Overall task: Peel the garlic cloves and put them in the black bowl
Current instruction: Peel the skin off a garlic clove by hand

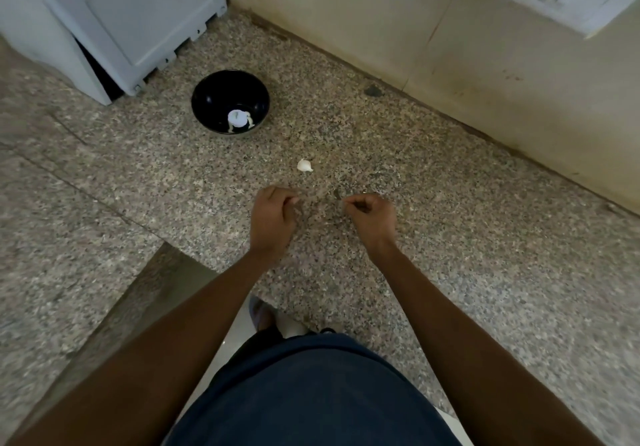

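Garlic clove [304,165], unpeeled, on speckled table between black bowl [230,102] and curled-fingered, seemingly empty left hand [273,212] and right hand [372,217]: likely light, firm, papery-skinned; pinch at its sides.

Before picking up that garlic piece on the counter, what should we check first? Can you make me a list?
1. Garlic clove within reach: ok, it lies on the speckled counter just beyond both hands.
2. Left hand free: cannot tell, its fingers are curled and may pinch a bit of skin.
3. Right hand free: cannot tell, curled the same way.
4. Black bowl ready: ok, upright on the counter with some white pieces inside.
5. Path from clove to bowl: ok, nothing lies between them.
6. Clove already peeled: cannot tell, too small to see.
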